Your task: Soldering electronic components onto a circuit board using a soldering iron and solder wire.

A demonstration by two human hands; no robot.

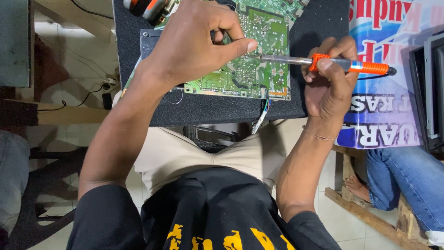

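A green circuit board (259,69) lies solder side up on a dark mat (222,109) across my lap. My left hand (194,44) rests on the board, fingers curled, thumb pressed near its middle; whether it pinches anything is hidden. My right hand (330,76) grips a soldering iron (365,67) with an orange and blue handle. Its metal shaft points left, and the tip sits by my left thumb on the board.
An orange and black tool (145,7) lies at the mat's far left corner. A printed banner (388,69) covers the surface on the right, beside a dark device (428,88). Another person's jeans-clad leg (407,178) and bare foot are at lower right. Wires hang from the board's near edge.
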